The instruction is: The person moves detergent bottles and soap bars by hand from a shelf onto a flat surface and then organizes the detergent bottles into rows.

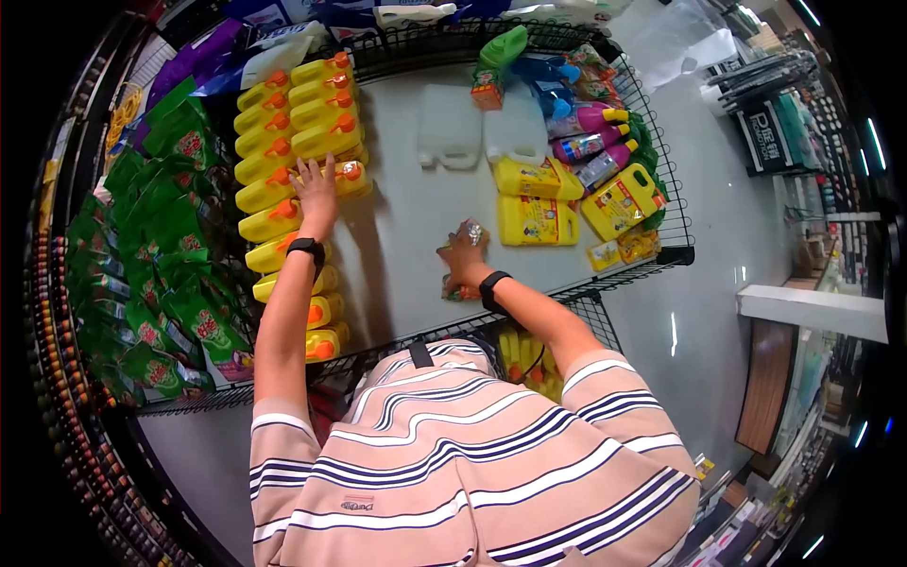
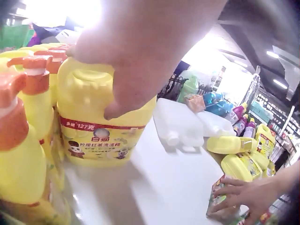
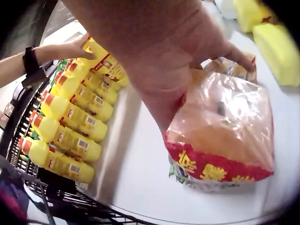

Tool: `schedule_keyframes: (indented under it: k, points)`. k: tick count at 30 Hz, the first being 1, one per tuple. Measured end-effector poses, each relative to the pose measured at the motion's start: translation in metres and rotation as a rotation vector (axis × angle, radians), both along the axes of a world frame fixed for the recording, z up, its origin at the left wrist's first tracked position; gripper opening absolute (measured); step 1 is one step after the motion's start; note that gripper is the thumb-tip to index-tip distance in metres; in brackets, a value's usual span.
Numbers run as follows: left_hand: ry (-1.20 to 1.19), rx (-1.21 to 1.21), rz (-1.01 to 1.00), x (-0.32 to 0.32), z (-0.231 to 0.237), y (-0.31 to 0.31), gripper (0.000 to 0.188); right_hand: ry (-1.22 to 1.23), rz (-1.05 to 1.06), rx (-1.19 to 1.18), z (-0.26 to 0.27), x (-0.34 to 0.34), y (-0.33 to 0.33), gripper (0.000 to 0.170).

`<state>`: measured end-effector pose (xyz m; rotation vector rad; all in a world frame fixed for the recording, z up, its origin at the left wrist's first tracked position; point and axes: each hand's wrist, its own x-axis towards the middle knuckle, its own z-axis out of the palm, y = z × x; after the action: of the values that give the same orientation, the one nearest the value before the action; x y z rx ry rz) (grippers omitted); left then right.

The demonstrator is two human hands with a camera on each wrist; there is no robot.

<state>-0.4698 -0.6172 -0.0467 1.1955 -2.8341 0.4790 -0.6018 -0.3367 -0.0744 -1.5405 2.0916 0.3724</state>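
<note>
My left hand [image 1: 318,197] is at the inner side of the rows of yellow pump bottles [image 1: 269,189]. In the left wrist view its thumb lies against the front of a large yellow bottle [image 2: 101,136] with a red-edged label, which stands upright; the other fingertips are hidden. Low over the white surface, my right hand [image 1: 465,260] grips a small shiny packet [image 1: 470,231], fingers spread over it. The right wrist view shows fingers [image 3: 241,58] bent over a packet [image 3: 229,68], and a clear bag with a red band [image 3: 220,136] beside the wrist.
Two whitish jugs [image 1: 450,128] lie beyond the right hand. Yellow jugs [image 1: 537,219], purple bottles [image 1: 586,146] and blue bottles [image 1: 553,94] lie at the right. Green bags [image 1: 175,274] stand left of the bottles. Black wire edging [image 1: 671,180] surrounds the surface.
</note>
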Motion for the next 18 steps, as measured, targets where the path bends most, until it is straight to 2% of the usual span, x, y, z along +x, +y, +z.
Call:
schedule_keyframes:
  k: [1, 2, 4, 5, 6, 7, 8, 10, 12, 14, 15, 16, 18]
  points:
    - [-0.006, 0.026, 0.020, -0.001, 0.001, 0.000, 0.071, 0.025, 0.016, -0.048, -0.023, -0.004, 0.004, 0.084]
    - [-0.012, 0.055, 0.039, -0.002, 0.002, 0.004, 0.073, 0.020, 0.024, -0.053, -0.033, -0.006, 0.007, 0.084]
    - [-0.029, 0.060, 0.057, -0.001, 0.016, 0.017, 0.073, 0.062, 0.174, 0.055, -0.046, -0.011, 0.019, 0.077]
    - [0.006, 0.027, 0.028, -0.001, 0.017, 0.021, 0.073, 0.154, 0.375, 0.107, -0.049, -0.016, 0.026, 0.064]
    - [0.042, -0.005, -0.003, -0.002, 0.016, 0.024, 0.073, 0.171, 0.343, 0.008, -0.042, -0.022, 0.045, 0.044]
    - [0.170, 0.014, -0.064, -0.002, 0.015, 0.030, 0.076, 0.190, 0.377, 0.000, -0.048, -0.030, 0.060, 0.037]
    - [0.171, 0.015, -0.061, -0.004, 0.018, 0.038, 0.076, 0.209, 0.410, -0.007, -0.055, -0.038, 0.073, 0.030]
    - [0.289, 0.149, -0.156, -0.008, 0.027, 0.058, 0.077, 0.168, 0.449, 0.012, -0.043, -0.049, 0.092, 0.028]
    - [0.281, 0.129, -0.161, -0.013, 0.026, 0.073, 0.078, 0.132, 0.498, 0.028, -0.041, -0.060, 0.111, 0.026]
    - [0.319, 0.157, -0.231, -0.020, 0.026, 0.088, 0.074, 0.027, 0.461, -0.058, -0.050, -0.069, 0.128, 0.026]
    - [0.333, 0.157, -0.254, -0.024, 0.026, 0.096, 0.070, -0.116, 0.395, -0.156, -0.025, -0.074, 0.130, 0.028]
    - [0.334, 0.159, -0.248, -0.027, 0.025, 0.103, 0.070, -0.117, 0.400, -0.152, -0.025, -0.086, 0.129, 0.028]
    - [0.326, 0.291, -0.312, -0.032, 0.017, 0.120, 0.066, -0.576, 0.083, 0.145, -0.028, -0.122, 0.116, 0.033]
